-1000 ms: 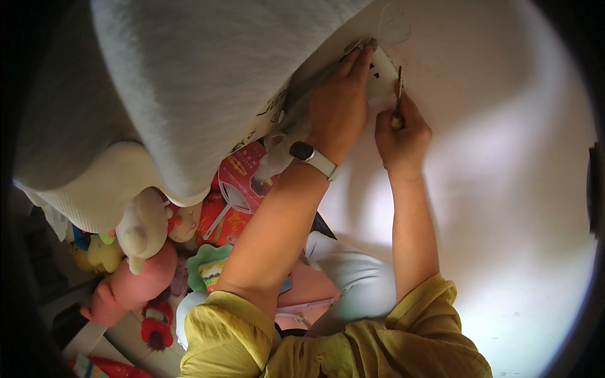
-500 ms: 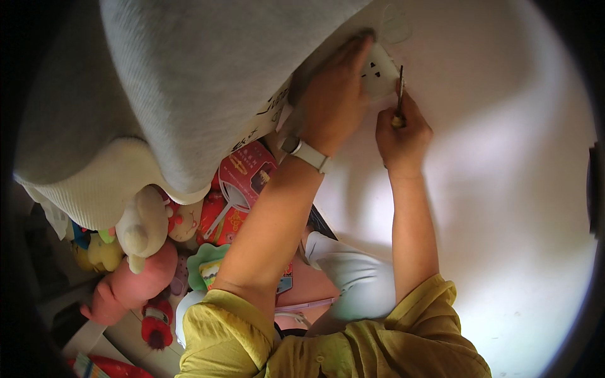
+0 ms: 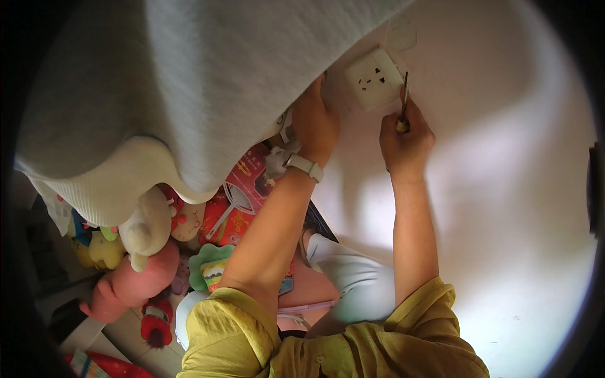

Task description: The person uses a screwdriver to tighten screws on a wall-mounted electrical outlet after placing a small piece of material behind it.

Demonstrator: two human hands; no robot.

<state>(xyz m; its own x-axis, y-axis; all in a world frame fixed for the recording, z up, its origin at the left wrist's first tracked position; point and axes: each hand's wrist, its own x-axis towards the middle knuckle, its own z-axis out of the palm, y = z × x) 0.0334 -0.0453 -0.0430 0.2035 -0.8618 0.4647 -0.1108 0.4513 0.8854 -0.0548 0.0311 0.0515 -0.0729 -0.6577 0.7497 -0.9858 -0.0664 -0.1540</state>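
Observation:
A white wall socket is set in the pale wall, a transparent cover piece just above it. Beside the socket's right edge, my right hand is closed round a thin tool with a dark metal shaft and a yellowish end, which looks like a small screwdriver. Its shaft points up. My left hand, with a pale-strapped watch on the wrist, is left of the socket at the edge of the grey ribbed fabric. The fabric hides its fingertips, so its grip cannot be made out.
Below the hanging fabric lie a white plush toy, a pink plush toy, a red hand fan and a green scalloped item. My bent leg is beneath my arms. The wall fills the right side.
My left hand has drawn away from the socket, down and left toward the fabric, uncovering the socket face. The fabric's edge reaches further right. My right hand has barely shifted with its tool.

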